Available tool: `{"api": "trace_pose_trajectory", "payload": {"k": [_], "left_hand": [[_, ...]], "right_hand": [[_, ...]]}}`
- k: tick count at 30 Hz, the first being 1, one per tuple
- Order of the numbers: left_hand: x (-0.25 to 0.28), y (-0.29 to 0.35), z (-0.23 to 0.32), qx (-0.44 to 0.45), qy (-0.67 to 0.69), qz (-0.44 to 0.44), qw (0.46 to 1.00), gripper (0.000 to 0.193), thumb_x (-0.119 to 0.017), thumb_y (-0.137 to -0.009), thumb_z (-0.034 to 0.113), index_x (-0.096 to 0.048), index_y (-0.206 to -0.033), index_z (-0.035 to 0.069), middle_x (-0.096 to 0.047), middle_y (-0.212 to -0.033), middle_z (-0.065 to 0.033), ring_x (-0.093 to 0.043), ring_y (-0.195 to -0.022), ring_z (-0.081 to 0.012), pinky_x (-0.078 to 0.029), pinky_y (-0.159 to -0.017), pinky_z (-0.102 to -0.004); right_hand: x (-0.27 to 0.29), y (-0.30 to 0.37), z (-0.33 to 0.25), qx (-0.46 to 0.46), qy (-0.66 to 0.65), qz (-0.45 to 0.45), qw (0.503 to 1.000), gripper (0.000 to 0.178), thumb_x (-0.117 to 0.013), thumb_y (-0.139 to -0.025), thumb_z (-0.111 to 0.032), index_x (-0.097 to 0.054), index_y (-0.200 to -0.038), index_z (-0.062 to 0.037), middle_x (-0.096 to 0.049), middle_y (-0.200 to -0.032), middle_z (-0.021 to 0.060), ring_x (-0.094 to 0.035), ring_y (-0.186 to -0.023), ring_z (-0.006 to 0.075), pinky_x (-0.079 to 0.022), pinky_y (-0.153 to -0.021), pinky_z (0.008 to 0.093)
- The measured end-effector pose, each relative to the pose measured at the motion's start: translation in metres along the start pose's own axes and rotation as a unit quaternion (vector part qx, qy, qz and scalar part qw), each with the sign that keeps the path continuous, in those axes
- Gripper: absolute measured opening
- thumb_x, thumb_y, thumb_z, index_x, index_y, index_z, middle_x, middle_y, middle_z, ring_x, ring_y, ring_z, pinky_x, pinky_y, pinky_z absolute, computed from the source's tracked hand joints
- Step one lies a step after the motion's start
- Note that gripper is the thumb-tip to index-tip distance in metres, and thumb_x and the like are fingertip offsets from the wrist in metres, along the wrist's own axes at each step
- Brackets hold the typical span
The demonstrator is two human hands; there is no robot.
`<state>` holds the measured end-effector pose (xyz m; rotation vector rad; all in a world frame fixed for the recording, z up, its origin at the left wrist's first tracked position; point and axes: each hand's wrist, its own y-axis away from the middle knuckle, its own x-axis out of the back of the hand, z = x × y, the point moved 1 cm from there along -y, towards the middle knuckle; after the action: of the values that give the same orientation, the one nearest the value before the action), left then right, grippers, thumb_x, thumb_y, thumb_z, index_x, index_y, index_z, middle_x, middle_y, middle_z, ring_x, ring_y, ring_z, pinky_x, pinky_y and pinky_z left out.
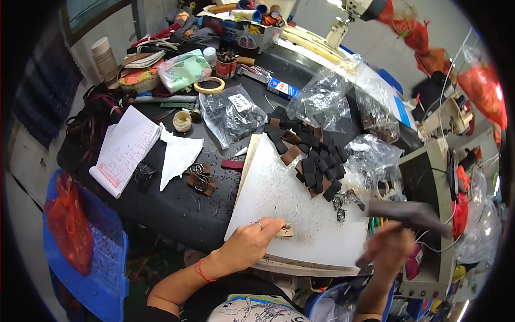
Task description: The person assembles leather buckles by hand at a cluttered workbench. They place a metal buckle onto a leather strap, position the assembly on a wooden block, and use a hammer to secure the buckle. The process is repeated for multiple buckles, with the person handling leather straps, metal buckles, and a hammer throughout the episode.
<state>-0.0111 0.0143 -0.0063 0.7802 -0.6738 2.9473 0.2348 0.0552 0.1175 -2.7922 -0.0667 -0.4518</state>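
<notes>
Left hand (248, 244) pins a small tan piece (284, 232) under its fingertips; right hand (390, 244), blurred, clasps a hammer (413, 213).

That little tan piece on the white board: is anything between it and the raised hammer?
Nothing visible. The small tan piece lies on the white board, pinned by the left hand. The right hand holds the blurred hammer off to the right, with bare board between.
</notes>
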Motion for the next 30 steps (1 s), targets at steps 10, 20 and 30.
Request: {"api": "trace_pose_trajectory", "payload": {"k": [10, 20, 30], "left_hand": [[-0.006, -0.004, 0.0, 0.0, 0.005, 0.036, 0.999, 0.022, -0.062, -0.087, 0.002, -0.055, -0.107, 0.0, -0.065, -0.093, -0.0181, -0.066, -0.075, -0.0355, -0.054, -0.06, -0.0364], [0.01, -0.014, -0.001, 0.083, -0.048, -0.089, 0.991, 0.032, -0.065, -0.085, 0.009, -0.055, -0.114, -0.001, -0.06, -0.102, -0.0154, -0.058, -0.092, -0.0295, -0.047, -0.082, -0.0378], [0.055, 0.003, -0.037, 0.213, -0.032, 0.053, 0.975, 0.023, -0.064, -0.085, 0.011, -0.059, -0.102, -0.003, -0.064, -0.08, -0.0124, -0.06, -0.067, -0.0163, -0.049, -0.062, -0.0302]], "right_hand": [[-0.033, -0.002, 0.03, 0.122, 0.394, -0.285, 0.865, 0.03, -0.068, -0.087, -0.03, -0.053, -0.077, -0.0066, -0.059, -0.061, 0.0113, -0.061, -0.054, 0.0325, -0.045, -0.046, 0.0411], [-0.037, 0.042, 0.057, 0.074, 0.354, -0.267, 0.893, 0.016, -0.073, -0.082, -0.018, -0.065, -0.081, -0.0039, -0.062, -0.067, 0.0122, -0.059, -0.052, 0.0301, -0.046, -0.049, 0.0385], [0.035, 0.076, 0.098, -0.062, 0.429, 0.106, 0.895, 0.019, -0.068, -0.086, -0.012, -0.063, -0.097, 0.0018, -0.063, -0.085, 0.0149, -0.059, -0.071, 0.0282, -0.046, -0.068, 0.0357]]}}
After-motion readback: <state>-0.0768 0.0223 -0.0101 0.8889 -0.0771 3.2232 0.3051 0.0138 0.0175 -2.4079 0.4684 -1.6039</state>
